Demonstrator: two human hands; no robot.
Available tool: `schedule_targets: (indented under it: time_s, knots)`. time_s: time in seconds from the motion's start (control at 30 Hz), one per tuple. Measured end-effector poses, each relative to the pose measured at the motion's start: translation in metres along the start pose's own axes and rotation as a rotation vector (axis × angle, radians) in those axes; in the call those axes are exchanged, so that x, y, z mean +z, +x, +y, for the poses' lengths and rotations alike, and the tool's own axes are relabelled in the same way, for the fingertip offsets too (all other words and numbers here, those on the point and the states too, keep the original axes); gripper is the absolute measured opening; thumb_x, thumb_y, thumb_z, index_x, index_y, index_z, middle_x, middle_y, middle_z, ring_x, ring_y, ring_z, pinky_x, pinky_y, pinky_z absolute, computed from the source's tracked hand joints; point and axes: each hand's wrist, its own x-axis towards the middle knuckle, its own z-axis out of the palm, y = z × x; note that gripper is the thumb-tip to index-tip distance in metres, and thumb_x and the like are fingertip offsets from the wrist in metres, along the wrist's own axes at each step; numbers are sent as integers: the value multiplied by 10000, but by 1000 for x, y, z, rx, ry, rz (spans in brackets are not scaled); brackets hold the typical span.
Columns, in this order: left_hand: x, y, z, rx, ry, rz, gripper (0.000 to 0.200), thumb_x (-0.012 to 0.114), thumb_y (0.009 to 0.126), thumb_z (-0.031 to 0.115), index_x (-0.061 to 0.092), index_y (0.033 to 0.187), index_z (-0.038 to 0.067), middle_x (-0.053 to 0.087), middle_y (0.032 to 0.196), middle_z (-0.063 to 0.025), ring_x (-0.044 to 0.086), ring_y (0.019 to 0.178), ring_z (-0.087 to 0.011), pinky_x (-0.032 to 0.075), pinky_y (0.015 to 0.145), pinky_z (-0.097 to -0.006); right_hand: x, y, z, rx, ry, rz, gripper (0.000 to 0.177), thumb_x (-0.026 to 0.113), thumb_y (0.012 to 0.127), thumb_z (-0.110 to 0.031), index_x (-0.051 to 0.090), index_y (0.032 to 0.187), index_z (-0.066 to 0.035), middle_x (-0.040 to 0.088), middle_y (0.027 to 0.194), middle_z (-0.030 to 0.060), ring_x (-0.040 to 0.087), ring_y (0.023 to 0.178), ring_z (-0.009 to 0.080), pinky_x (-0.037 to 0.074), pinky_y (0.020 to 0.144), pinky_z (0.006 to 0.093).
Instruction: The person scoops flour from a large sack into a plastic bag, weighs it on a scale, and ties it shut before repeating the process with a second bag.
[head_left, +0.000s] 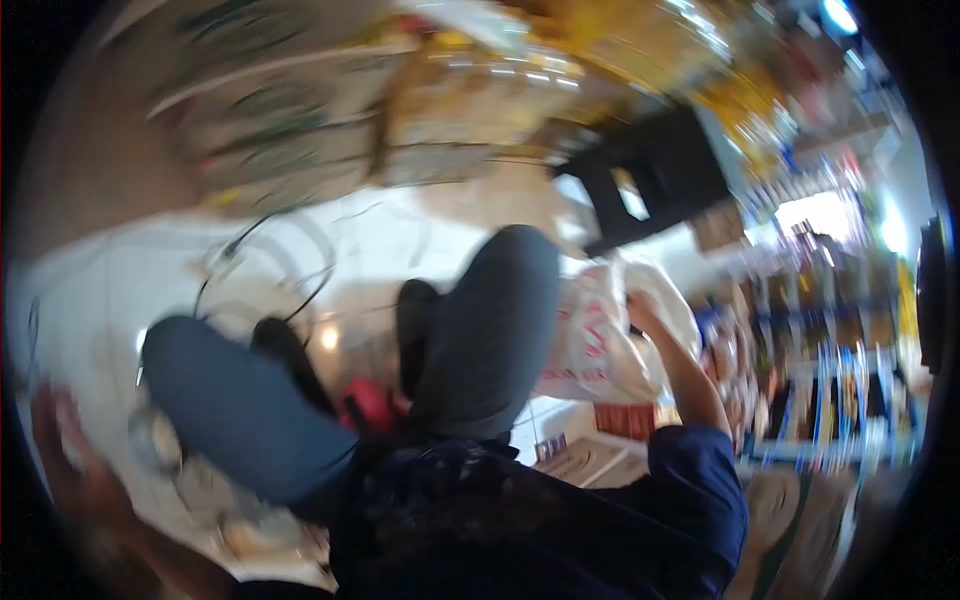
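Note:
The view is smeared by motion. On the right, my right hand (pixel 646 313) is at the mouth of a white sack (pixel 592 335) with red printing. Its fingers look curled in, and whatever they hold is too blurred to make out. My left hand (pixel 75 455) is out at the far left edge, over the pale floor and away from the sack. Its fingers appear apart, with nothing I can make out in them. Between the two hands are my bent legs in grey trousers (pixel 490 320).
Stacked cartons (pixel 270 100) and yellow packs (pixel 480 100) line the far side. A black box-shaped object (pixel 655 175) stands beyond the sack. Cables (pixel 320 285) lie on the tiled floor (pixel 100 265). Stocked shelves (pixel 830 390) are on the right, and a carton (pixel 590 460) is near the sack.

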Motion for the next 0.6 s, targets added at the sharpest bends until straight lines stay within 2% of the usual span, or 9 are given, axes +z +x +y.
schedule_targets:
  time_s: [0.03, 0.1, 0.17, 0.2, 0.23, 0.3, 0.43, 0.53, 0.6]
  knots:
    - [4, -1, -6, 61, -70, -56, 286, 484, 951, 80, 543, 1209, -28, 600, 1161, -146, 608, 975, -214, 492, 856, -295, -9, -8, -6, 68, 136, -23, 390, 497, 776, -338, 656, 724, 14, 639, 783, 241, 628, 740, 385, 473, 702, 478]
    - [20, 4, 0, 101, 25, -80, 343, 470, 963, 144, 491, 1260, -27, 577, 1187, -148, 595, 999, -232, 487, 843, -304, -15, -14, -10, 64, 201, 91, 405, 501, 834, -389, 675, 784, -26, 634, 746, 219, 629, 695, 369, 466, 631, 482]
    - [36, 11, 12, 36, -185, -64, 261, 500, 954, 112, 583, 1183, 16, 625, 1117, -105, 591, 995, -195, 468, 864, -304, -16, -24, -25, 77, 300, 124, 315, 512, 812, -358, 682, 773, -96, 649, 774, 172, 629, 703, 340, 475, 645, 450]
    - [42, 15, 20, -82, -133, -73, 283, 489, 962, 155, 576, 1191, 12, 621, 1123, -103, 588, 982, -190, 461, 855, -304, -16, -24, -26, 88, 360, 102, 276, 516, 798, -323, 684, 759, -108, 655, 767, 146, 629, 705, 329, 479, 654, 434]
    - [45, 22, 35, 38, -200, -28, 289, 527, 941, 212, 595, 1108, -15, 633, 989, -122, 601, 847, -201, 490, 748, -301, -20, -29, -33, 151, 388, 91, 251, 508, 801, -294, 684, 749, -123, 660, 756, 119, 635, 711, 313, 479, 655, 425]
    - [45, 34, 66, 260, -327, 73, 398, 602, 898, 325, 633, 941, -69, 658, 721, -161, 629, 578, -222, 547, 533, -297, -16, -30, -25, 105, 449, 132, 242, 535, 802, -298, 679, 746, -113, 657, 722, 111, 629, 656, 265, 474, 627, 392]
    - [34, 35, 51, 228, -309, 134, 424, 560, 922, 344, 630, 946, -74, 659, 717, -152, 631, 577, -219, 546, 527, -307, -30, -42, -12, 148, 605, 73, 299, 565, 829, -308, 655, 709, -49, 589, 598, 68, 546, 549, 176, 423, 552, 335]
    - [18, 34, 35, 235, -124, 166, 432, 550, 919, 381, 641, 967, -38, 663, 726, -167, 642, 580, -238, 548, 500, -330, -46, -51, 3, 160, 819, -11, 353, 561, 864, -283, 614, 660, 0, 512, 556, 6, 470, 537, 112, 366, 518, 307]
    - [10, 32, 34, 238, -103, 173, 421, 548, 919, 379, 643, 976, -28, 663, 737, -173, 648, 600, -250, 555, 506, -343, -52, -58, 11, 186, 962, 49, 316, 572, 844, -249, 620, 655, 1, 536, 555, 32, 474, 505, 107, 361, 489, 288]
